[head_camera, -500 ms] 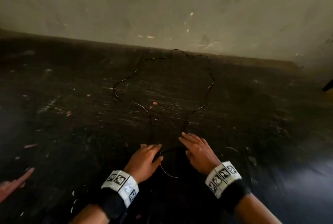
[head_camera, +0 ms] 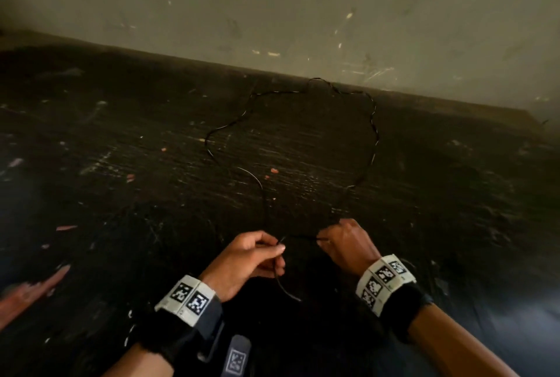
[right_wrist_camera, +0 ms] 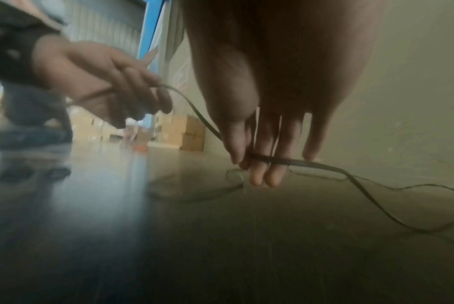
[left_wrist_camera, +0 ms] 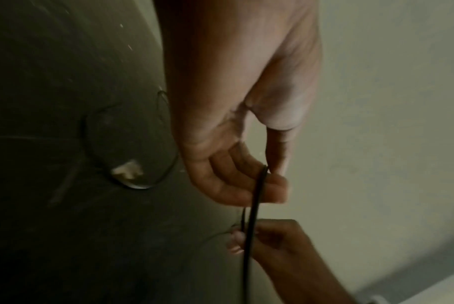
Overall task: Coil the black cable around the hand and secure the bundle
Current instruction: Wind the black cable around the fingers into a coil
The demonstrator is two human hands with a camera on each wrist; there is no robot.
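Observation:
A thin black cable [head_camera: 375, 142] lies in one big loose loop on the dark floor, reaching to the wall. Its near part is lifted between my hands. My left hand [head_camera: 280, 248] pinches it between thumb and fingertips, with a loose tail hanging below. My right hand [head_camera: 322, 240], a hand's width to the right, grips it too. In the left wrist view the cable [left_wrist_camera: 252, 216] runs from my left hand [left_wrist_camera: 268, 174] down past my right hand [left_wrist_camera: 267, 238]. In the right wrist view the cable [right_wrist_camera: 311, 163] crosses under the thumb of my right hand [right_wrist_camera: 244, 158].
The scratched dark floor [head_camera: 121, 195] meets a pale wall [head_camera: 303, 13] just behind the loop. A pinkish shape [head_camera: 33, 292] shows at the left edge. Cardboard boxes [right_wrist_camera: 189, 133] and a blue post [right_wrist_camera: 150, 30] stand far off to the left.
Both hands lay flat on the floor beside the cable's near end. They now have curled round it and lifted that short stretch up between them.

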